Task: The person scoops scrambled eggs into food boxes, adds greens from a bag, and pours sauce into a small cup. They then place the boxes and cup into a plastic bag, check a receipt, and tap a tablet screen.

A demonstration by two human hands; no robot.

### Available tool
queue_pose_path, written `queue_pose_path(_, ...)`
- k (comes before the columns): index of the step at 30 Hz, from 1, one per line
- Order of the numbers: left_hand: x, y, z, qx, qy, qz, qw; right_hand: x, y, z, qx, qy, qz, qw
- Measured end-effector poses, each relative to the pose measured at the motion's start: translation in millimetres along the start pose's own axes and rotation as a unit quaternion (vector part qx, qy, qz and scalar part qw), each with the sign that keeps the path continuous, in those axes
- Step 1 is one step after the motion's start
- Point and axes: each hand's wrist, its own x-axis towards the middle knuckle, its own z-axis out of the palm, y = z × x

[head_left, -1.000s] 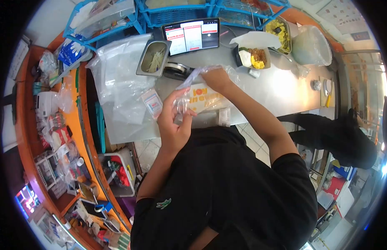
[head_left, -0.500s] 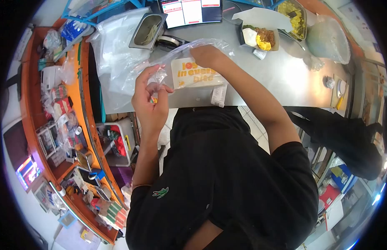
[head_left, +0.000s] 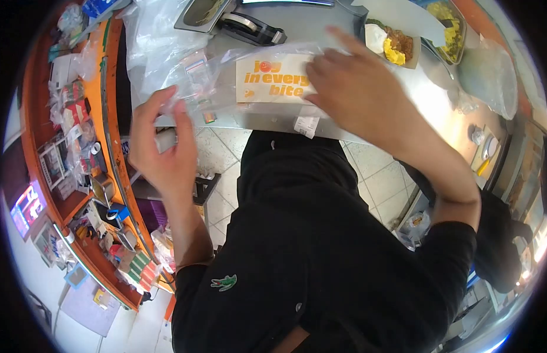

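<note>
A white carton with orange lettering "joy in every bite" lies near the counter's front edge. Clear plastic bag film surrounds its left side and stretches left to my left hand, whose thumb and index finger pinch the film. My right hand, smeared by motion, is at the carton's right end. Its fingers are apart, one pointing up and away, the others overlapping the carton's edge. A printed paper slip hangs at the counter edge below the carton. A small printed sachet shows through the plastic left of the carton.
Behind the carton stand a black tape dispenser and a metal pan. An open food box and a tray of yellow food are at the back right, beside a large clear bag. Orange shelves line the left.
My left hand has moved left and down, drawing the film with it. My right hand has come from behind the carton to its right end. The view has shifted.
</note>
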Motion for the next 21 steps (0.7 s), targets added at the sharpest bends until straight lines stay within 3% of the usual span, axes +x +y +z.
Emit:
queue_pose_path(3, 8.1, -1.7, -12.8, 0.076, 0.019, -0.020, 0.997, -32.9, 24.3, -29.7, 0.038, -0.004, -0.018, 0.999)
queue_pose_path(5, 2.9, -10.3, -6.6, -0.042, 0.054, -0.082, 0.994, -43.2, 31.2, -35.4, 0.064, -0.038, -0.076, 0.994)
queue_pose_path(8, -0.6, -9.9, 3.0, -0.155, 0.092, -0.113, 0.977, -43.3, 27.9, -27.9, 0.092, 0.015, -0.060, 0.994)
queue_pose_path(11, -1.7, 5.8, 19.6, -0.226, 0.100, -0.070, 0.966, -19.5, 22.0, -13.9, 0.244, 0.214, -0.080, 0.943)
queue_pose_path(13, -2.2, 25.6, 42.0, -0.273, 0.086, 0.005, 0.958, 13.3, 6.9, 2.5, 0.385, 0.316, -0.045, 0.866)
queue_pose_path(14, 0.7, 30.3, 49.2, -0.317, 0.026, 0.049, 0.947, 27.6, -0.7, 14.2, 0.429, 0.338, -0.030, 0.837)
queue_pose_path(15, -0.9, 34.9, 46.6, -0.298, -0.031, 0.057, 0.952, 42.0, -8.2, 25.8, 0.471, 0.361, -0.018, 0.805)
queue_pose_path(18, -2.8, 38.0, 45.8, -0.279, -0.127, 0.107, 0.946, 57.4, -7.5, 47.8, 0.456, 0.398, -0.040, 0.795)
queue_pose_path(19, -18.0, 24.1, 57.5, -0.317, -0.036, 0.103, 0.942, 56.2, -2.7, 48.1, 0.440, 0.409, -0.041, 0.798)
queue_pose_path(21, -39.9, 10.0, 84.4, -0.153, -0.051, 0.010, 0.987, 51.2, -6.1, 44.4, 0.414, 0.415, -0.035, 0.809)
